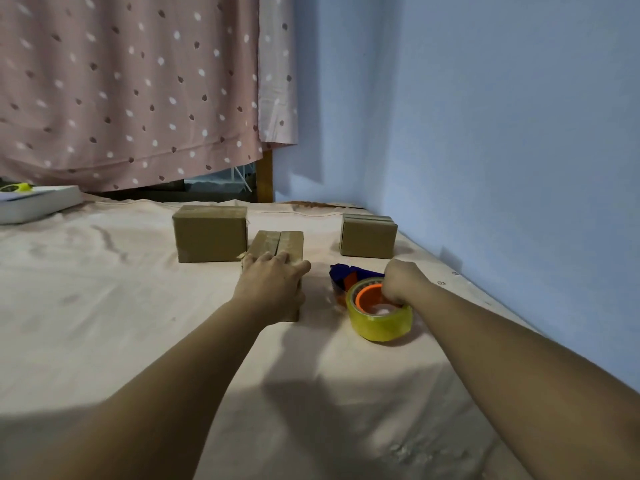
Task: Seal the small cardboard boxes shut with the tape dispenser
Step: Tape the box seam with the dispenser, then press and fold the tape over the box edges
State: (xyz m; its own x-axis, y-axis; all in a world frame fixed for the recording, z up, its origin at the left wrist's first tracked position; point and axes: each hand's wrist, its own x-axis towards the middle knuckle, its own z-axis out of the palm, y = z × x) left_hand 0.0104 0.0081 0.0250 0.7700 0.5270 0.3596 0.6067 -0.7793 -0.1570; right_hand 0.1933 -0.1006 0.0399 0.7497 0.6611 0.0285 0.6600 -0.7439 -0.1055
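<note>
Three small cardboard boxes stand on a pale cloth-covered surface. My left hand (273, 284) rests flat on top of the nearest box (280, 244), whose two top flaps meet at a dark seam. A bigger box (209, 233) stands just behind and left of it, touching or nearly so. A third box (367, 235) sits apart at the right, near the wall. The tape dispenser (375, 306), with a yellowish tape roll, orange hub and blue body, lies to the right of the near box. My right hand (403, 284) grips the dispenser from above with curled fingers.
A blue wall (502, 150) runs close along the right edge of the surface. A spotted pink curtain (131, 91) hangs behind. A white book-like object (34, 202) with a yellow item on it lies at the far left. Open cloth stretches in front of my arms.
</note>
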